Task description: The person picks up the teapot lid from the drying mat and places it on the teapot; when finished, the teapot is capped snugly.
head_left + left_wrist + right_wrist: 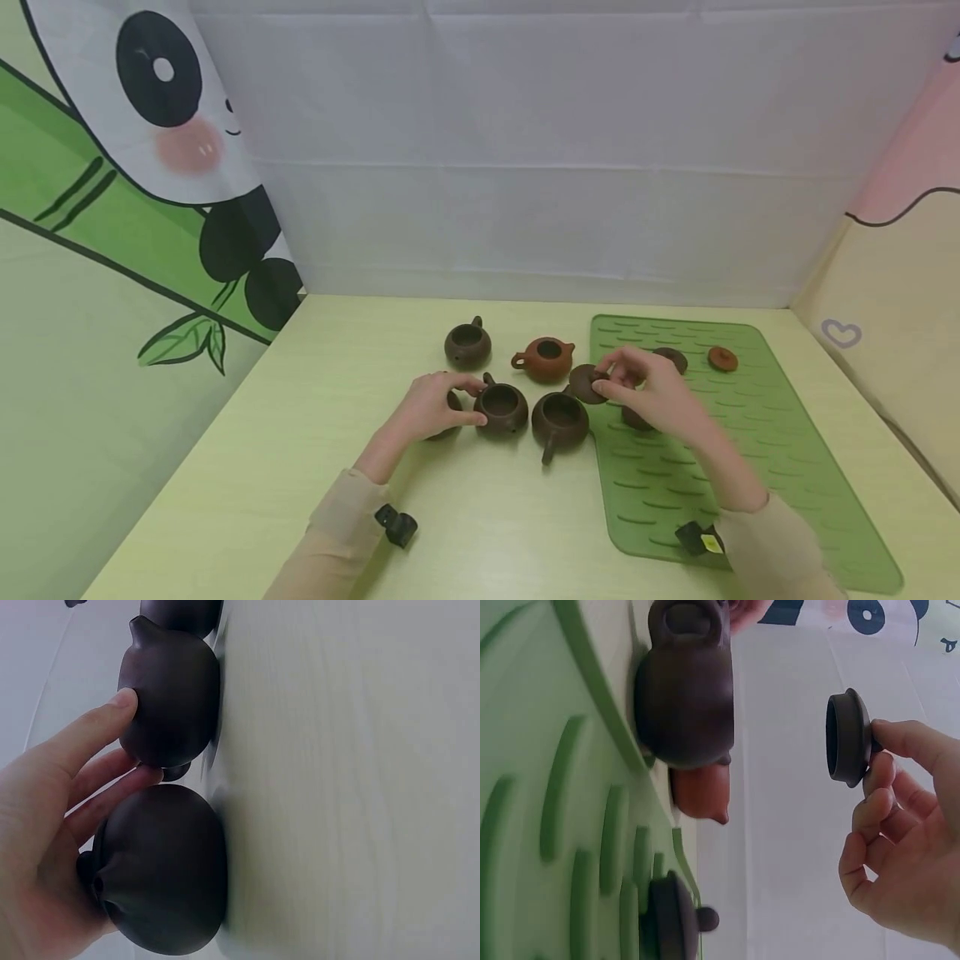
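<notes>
My left hand (435,406) grips an open dark brown teapot (501,423), thumb on one side and fingers on the other. Beneath that palm stands another dark teapot (169,874), a knobbed lid on top, mostly hidden in the head view. Between thumb and fingers my right hand (656,396) pinches a dark round lid (847,739) by its knob. The lid hangs above the table, rim facing down, just right of a second open dark teapot (560,429) whose handle points toward me.
Farther back stand an open dark teapot (468,350) and an open reddish teapot (543,367). A green ridged mat (757,475) covers the right side of the table. On it lie dark lids, one at the back (671,360) and one partly behind my right hand (636,419), and a reddish lid (722,359).
</notes>
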Demonstrator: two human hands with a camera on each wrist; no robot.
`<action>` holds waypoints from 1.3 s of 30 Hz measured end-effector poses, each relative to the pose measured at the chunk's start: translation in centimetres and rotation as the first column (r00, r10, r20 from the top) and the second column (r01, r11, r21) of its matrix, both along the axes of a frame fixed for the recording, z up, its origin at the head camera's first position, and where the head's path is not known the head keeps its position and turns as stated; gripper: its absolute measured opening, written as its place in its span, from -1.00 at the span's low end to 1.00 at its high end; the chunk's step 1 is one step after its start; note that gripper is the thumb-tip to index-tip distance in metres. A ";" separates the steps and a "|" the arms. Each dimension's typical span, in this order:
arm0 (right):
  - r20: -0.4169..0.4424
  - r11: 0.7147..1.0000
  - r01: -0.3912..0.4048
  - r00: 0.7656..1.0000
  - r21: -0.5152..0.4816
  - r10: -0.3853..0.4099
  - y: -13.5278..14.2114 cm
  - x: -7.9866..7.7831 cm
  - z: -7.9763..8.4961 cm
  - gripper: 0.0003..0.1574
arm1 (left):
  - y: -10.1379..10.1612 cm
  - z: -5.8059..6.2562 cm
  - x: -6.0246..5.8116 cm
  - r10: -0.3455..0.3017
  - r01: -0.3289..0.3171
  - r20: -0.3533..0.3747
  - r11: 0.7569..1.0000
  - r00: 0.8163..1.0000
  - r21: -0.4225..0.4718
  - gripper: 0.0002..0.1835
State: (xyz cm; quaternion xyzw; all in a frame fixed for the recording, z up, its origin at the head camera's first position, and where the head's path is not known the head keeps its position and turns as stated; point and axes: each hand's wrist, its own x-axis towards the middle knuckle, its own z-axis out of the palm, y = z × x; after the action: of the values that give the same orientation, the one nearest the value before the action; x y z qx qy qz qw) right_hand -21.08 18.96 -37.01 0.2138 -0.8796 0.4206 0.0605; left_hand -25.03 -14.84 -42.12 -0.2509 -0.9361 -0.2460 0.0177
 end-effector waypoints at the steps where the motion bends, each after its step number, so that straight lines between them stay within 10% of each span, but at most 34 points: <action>1: 0.005 1.000 -0.004 1.000 -0.014 0.004 -0.3 -0.1 0.0 -0.85 | 0.0 0.0 0.0 0.000 0.000 0.002 1.000 1.000 0.000 -0.51; 27: 0.091 0.943 0.004 0.995 -0.332 0.028 -8.2 -2.6 -2.5 -0.77 | -0.1 0.2 0.1 -0.001 0.000 0.042 0.999 0.999 0.034 -0.52; 39: 0.130 0.969 -0.003 0.991 -0.246 0.036 -10.1 -2.8 -3.3 -0.78 | -0.1 0.4 0.1 0.003 -0.006 0.061 0.999 0.998 0.039 -0.51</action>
State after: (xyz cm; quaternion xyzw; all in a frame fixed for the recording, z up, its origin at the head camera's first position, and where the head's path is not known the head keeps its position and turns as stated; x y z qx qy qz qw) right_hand -23.84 8.89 -40.36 0.1847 -0.8208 0.5401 0.0233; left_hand -24.94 -14.95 -41.69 -0.2408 -0.9317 -0.2719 -0.0051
